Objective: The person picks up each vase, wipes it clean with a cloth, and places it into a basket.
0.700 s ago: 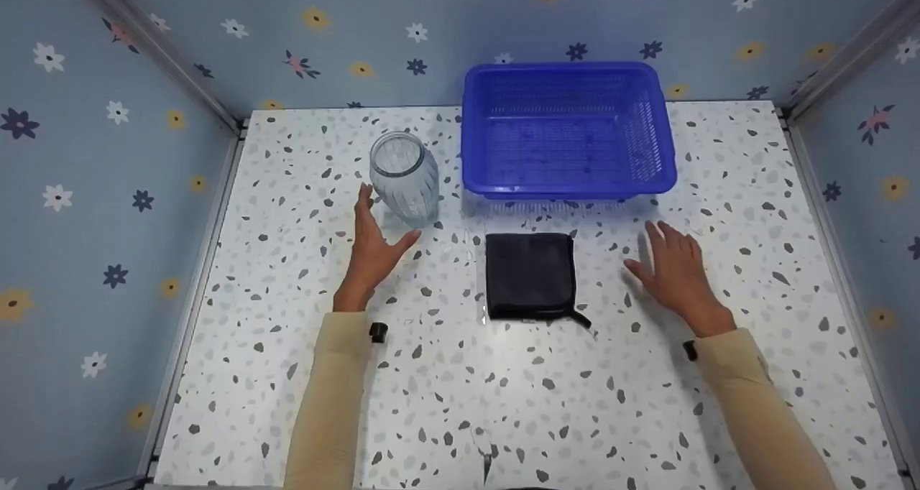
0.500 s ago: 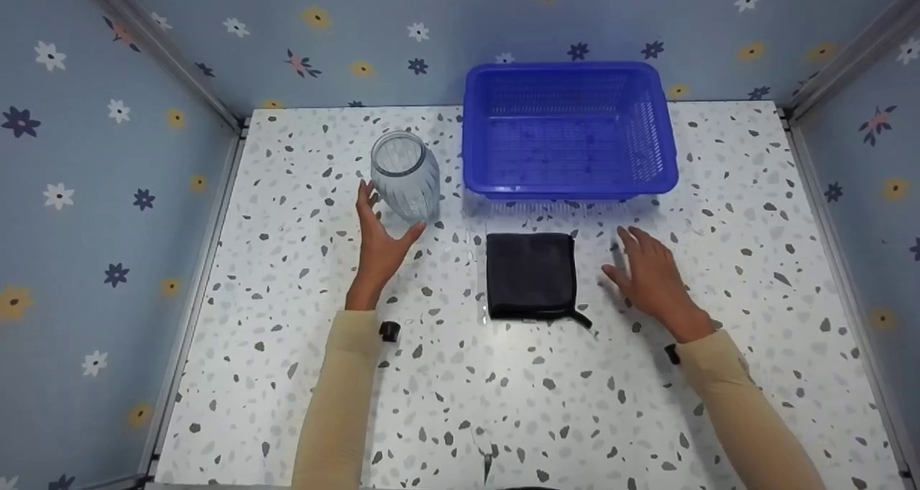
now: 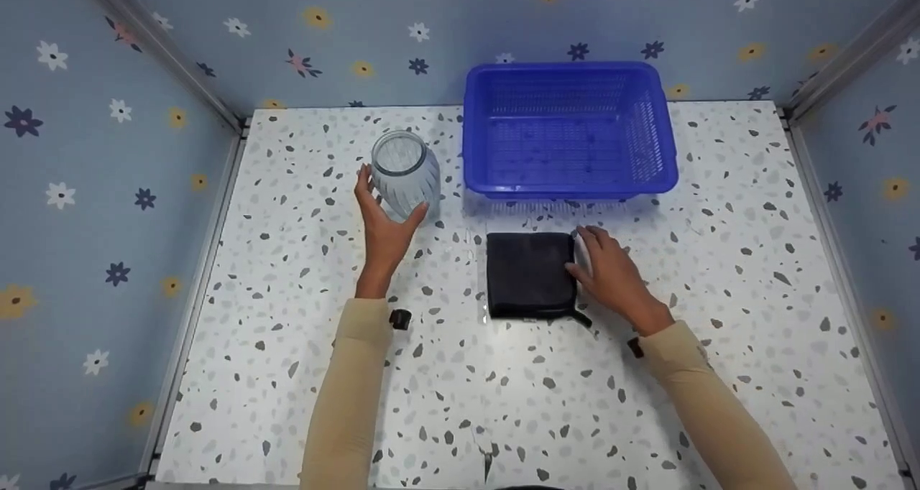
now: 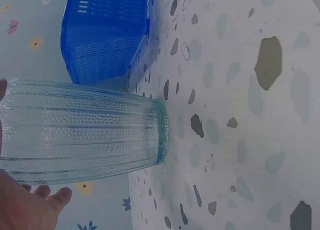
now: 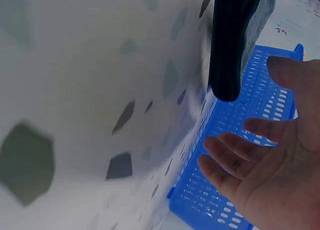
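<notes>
A clear ribbed glass vase (image 3: 410,181) stands upright on the table, left of centre. My left hand (image 3: 387,238) is close around its near left side, thumb in front and fingers to the left; firm contact cannot be told. In the left wrist view, the fingertips (image 4: 61,196) lie beside the glass vase (image 4: 90,132). A flat black square pouch (image 3: 530,273) with a short strap lies at mid-table. My right hand (image 3: 611,271) is at its right edge, fingers extended. In the right wrist view, a gap shows between that hand (image 5: 270,160) and the pouch (image 5: 232,45).
A blue plastic basket (image 3: 568,190) with perforated sides stands at the back of the speckled white table (image 3: 445,404), behind the pouch and right of the vase. Flower-patterned panels (image 3: 244,44) enclose the table at the back and sides.
My left hand has moved forward and closer around the vase. The right hand has travelled left to the pouch's right edge. Vase, pouch and basket have stayed put.
</notes>
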A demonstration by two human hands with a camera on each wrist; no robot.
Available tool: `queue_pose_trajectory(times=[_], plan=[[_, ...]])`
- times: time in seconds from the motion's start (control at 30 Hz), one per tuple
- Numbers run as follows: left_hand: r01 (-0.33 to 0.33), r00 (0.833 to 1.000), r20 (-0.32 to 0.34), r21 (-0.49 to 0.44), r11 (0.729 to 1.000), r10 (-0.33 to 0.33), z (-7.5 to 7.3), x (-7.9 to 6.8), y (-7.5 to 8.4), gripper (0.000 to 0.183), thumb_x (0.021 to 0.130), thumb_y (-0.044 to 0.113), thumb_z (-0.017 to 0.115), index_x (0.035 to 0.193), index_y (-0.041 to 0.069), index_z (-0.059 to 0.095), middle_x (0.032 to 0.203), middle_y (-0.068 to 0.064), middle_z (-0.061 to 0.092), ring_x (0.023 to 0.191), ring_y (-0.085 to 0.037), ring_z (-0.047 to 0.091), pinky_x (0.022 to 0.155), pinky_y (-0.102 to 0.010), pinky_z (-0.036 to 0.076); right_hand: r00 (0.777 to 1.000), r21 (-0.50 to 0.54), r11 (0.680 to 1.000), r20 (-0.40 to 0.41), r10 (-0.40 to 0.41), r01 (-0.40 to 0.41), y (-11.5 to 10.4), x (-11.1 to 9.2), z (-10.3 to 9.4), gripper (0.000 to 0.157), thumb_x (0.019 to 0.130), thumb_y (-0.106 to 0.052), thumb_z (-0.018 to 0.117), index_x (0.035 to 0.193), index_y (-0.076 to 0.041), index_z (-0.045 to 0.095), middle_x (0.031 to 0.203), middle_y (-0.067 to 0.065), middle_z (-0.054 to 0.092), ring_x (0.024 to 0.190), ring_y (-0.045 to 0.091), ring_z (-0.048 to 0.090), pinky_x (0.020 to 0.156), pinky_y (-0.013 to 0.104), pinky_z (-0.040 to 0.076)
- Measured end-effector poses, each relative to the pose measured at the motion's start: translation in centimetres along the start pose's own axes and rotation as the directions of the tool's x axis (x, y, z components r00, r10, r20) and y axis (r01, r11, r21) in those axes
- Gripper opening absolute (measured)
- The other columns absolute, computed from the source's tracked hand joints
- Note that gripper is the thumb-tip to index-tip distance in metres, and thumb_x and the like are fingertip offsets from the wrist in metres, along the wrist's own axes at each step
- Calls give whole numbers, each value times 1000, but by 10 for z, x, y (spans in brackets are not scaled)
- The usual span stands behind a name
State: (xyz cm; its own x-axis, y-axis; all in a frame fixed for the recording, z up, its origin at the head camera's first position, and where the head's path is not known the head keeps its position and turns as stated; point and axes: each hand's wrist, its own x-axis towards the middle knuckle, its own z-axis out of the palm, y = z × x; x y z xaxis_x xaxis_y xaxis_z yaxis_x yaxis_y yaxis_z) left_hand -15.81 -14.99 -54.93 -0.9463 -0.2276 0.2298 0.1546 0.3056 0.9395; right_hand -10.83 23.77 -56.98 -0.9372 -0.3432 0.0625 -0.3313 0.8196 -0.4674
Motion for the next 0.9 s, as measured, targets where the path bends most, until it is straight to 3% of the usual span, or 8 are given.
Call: queue_pose_trajectory(times=[0.13, 0.4, 0.6, 0.9], plan=[[12, 1000, -13, 14, 1000, -11, 1, 4, 3, 110, 89, 26, 86, 167, 8, 12, 174, -12, 15, 159, -29, 21, 125, -57, 27, 1000, 5, 1000, 25, 16, -16, -6, 6, 4, 70, 104, -26, 71, 157, 9, 40, 152, 35, 45, 135, 51, 51, 110, 62, 45], [17, 1000, -16, 26, 1000, -16, 4, 14, 10, 108, 88, 27, 87, 167, 8, 15, 173, -11, 19, 160, -24, 19, 127, -48, 25, 999, -5, 1000, 39, 17, -17, -14, 14, 11, 67, 104, -20, 70, 156, 9, 40, 152, 35, 46, 136, 51, 50, 110, 62, 45], [41, 999, 0, 53, 998, -41, 4, 16, 12, 109, 88, 32, 88, 167, 11, 16, 173, -12, 18, 160, -29, 19, 125, -56, 26, 999, -15, 1000, 49, 21, -20, -15, 19, 16, 63, 104, -16, 68, 155, 10, 41, 151, 34, 46, 136, 50, 51, 110, 60, 46], [69, 998, -11, 139, 988, -68, 2, 21, 15, 110, 84, 34, 90, 165, 6, 21, 170, -15, 29, 158, -30, 28, 126, -50, 28, 996, 6, 997, 51, 73, -73, -20, 26, 18, 48, 105, -5, 64, 149, 10, 50, 136, 30, 57, 125, 48, 57, 104, 58, 50]])
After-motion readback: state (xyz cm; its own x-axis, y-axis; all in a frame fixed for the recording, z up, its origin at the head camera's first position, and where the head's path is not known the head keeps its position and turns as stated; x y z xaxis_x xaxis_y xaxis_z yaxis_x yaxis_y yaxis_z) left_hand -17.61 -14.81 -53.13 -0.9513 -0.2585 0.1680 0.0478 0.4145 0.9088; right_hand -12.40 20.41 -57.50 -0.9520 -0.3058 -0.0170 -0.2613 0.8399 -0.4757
